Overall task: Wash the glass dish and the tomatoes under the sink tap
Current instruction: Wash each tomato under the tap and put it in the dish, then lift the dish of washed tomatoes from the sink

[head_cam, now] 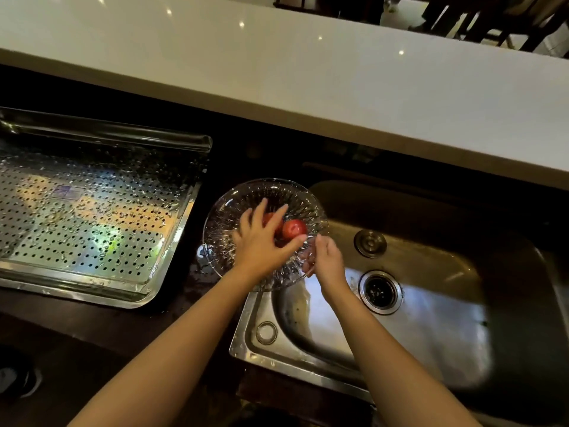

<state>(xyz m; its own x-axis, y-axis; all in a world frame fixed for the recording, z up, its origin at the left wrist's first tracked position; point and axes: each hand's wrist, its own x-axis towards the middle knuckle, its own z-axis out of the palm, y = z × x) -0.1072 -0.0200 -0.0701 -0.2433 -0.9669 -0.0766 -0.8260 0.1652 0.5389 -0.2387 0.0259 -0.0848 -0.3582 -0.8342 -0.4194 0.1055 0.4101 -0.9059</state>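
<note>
A clear ribbed glass dish (229, 211) is held over the left rim of the steel sink (431, 303). Red tomatoes lie in it: one tomato (294, 229) shows plainly, another is mostly hidden under my fingers. My left hand (261, 241) reaches into the dish with fingers spread over the tomatoes, touching them. My right hand (326, 260) grips the dish's near right rim. The tap is out of view and no running water shows.
A perforated steel draining tray (92, 217), wet with drops, lies to the left on the dark counter. The sink has a drain (381, 291) and a round stopper (370, 242). A raised white countertop (308, 78) runs across behind.
</note>
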